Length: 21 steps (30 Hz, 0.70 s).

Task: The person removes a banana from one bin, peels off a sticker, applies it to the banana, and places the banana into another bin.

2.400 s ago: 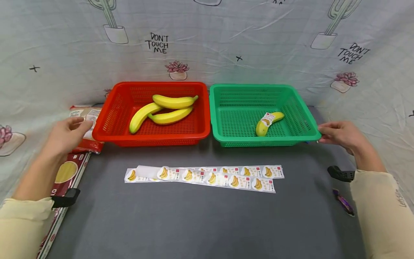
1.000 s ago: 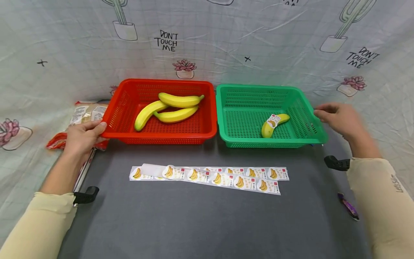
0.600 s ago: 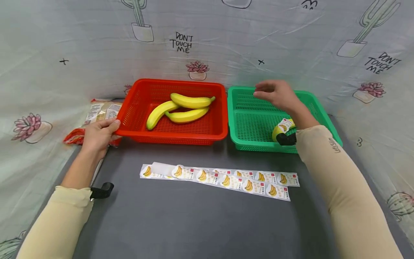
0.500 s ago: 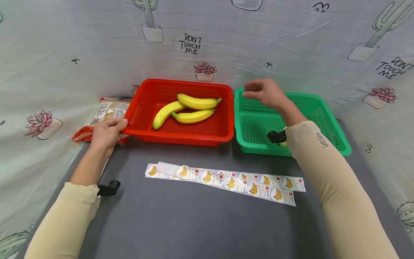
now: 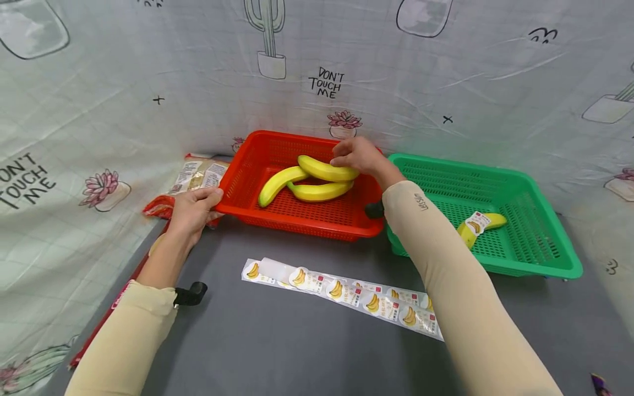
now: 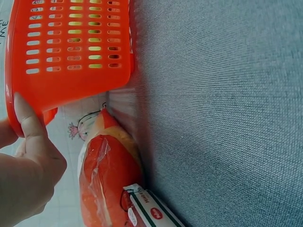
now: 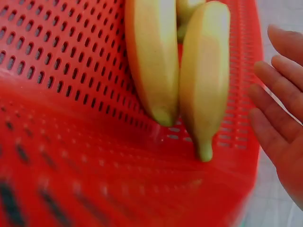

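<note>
Three yellow bananas lie in a red basket (image 5: pixel 317 224), and the rearmost banana (image 5: pixel 324 170) stretches along its back. My left hand (image 5: pixel 190 212) pinches the basket's left front rim between thumb and fingers; the left wrist view shows the red rim (image 6: pixel 10 85) in that grip. Over the back right of the red basket hovers my right hand (image 5: pixel 361 155), its fingers relaxed. In the right wrist view that hand (image 7: pixel 284 104) is apart from the rear banana (image 7: pixel 206 75), with nothing between its fingers.
A green basket (image 5: pixel 535 269) stands to the right, holding a banana (image 5: pixel 476 225) with a label on it. Strips of banana stickers (image 5: pixel 342 294) lie on the grey table (image 5: pixel 277 341). A red-and-clear bag (image 5: pixel 190 175) and a long red box (image 5: pixel 116 302) line the left side.
My right hand has moved left from the green basket's right rim, across it, to above the red basket. My left hand has taken hold of the red basket's rim. The view has swung right.
</note>
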Motion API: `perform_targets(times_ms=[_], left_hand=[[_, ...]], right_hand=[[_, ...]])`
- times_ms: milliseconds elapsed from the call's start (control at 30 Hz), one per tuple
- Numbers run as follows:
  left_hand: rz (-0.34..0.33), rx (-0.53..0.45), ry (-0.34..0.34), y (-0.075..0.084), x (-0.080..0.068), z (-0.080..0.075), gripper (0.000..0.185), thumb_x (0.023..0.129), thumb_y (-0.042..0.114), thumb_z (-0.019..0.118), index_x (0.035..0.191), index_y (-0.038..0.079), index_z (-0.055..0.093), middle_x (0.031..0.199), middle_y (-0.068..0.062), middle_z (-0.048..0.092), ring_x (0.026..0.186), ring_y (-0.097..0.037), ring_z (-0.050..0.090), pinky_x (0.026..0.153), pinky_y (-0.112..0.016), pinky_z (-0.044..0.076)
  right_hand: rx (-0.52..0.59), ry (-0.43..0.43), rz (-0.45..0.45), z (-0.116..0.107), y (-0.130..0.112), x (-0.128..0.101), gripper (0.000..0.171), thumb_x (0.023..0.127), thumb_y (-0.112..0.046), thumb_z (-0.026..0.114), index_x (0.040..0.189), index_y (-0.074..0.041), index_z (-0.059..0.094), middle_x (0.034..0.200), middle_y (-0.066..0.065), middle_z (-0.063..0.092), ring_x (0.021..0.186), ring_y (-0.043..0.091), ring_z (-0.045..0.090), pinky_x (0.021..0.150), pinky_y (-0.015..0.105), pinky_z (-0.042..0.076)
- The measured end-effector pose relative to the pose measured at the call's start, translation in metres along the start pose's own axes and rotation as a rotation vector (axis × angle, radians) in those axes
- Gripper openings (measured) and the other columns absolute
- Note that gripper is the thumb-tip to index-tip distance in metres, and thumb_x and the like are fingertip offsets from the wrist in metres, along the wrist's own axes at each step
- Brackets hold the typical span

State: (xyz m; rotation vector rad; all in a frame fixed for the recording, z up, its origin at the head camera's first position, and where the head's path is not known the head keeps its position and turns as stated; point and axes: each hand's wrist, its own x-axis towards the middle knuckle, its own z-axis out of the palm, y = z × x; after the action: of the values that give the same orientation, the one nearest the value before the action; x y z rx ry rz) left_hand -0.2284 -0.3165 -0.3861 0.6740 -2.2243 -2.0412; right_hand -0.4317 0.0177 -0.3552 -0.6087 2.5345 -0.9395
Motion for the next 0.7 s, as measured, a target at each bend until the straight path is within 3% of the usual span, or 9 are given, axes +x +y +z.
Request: perform_targets(times_ms=[300, 567, 700], left_hand=[[-0.009, -0.050, -0.010, -0.004, -0.001, 0.001, 0.053, 0.101, 0.024, 0.064, 0.143, -0.005, 0.051, 0.099, 0.008, 0.061, 0.072, -0.003, 0.060, 0.064, -0.014, 0.053], [0.008, -0.122, -0.008, -0.004, -0.001, 0.000, 0.042, 0.099, 0.019, 0.067, 0.133, -0.003, 0.056, 0.093, 0.010, 0.066, 0.068, -0.003, 0.062, 0.061, -0.014, 0.054], [-0.011, -0.121, 0.001, -0.002, -0.001, 0.002, 0.040, 0.099, 0.020, 0.068, 0.131, -0.001, 0.058, 0.094, 0.010, 0.065, 0.069, -0.003, 0.062, 0.062, -0.015, 0.054]], right_hand=[[0.029, -0.077, 0.065, 0.013, 0.020, 0.014, 0.050, 0.096, -0.024, 0.071, 0.141, -0.005, 0.059, 0.145, 0.013, 0.060, 0.129, 0.027, 0.052, 0.114, 0.039, 0.043], [0.028, -0.053, 0.068, 0.019, 0.024, 0.016, 0.045, 0.094, -0.024, 0.074, 0.135, -0.007, 0.065, 0.137, 0.011, 0.066, 0.112, 0.024, 0.054, 0.095, 0.035, 0.051], [0.038, -0.064, 0.076, 0.020, 0.026, 0.018, 0.046, 0.095, -0.024, 0.073, 0.137, -0.007, 0.064, 0.139, 0.012, 0.064, 0.115, 0.024, 0.053, 0.099, 0.037, 0.050]])
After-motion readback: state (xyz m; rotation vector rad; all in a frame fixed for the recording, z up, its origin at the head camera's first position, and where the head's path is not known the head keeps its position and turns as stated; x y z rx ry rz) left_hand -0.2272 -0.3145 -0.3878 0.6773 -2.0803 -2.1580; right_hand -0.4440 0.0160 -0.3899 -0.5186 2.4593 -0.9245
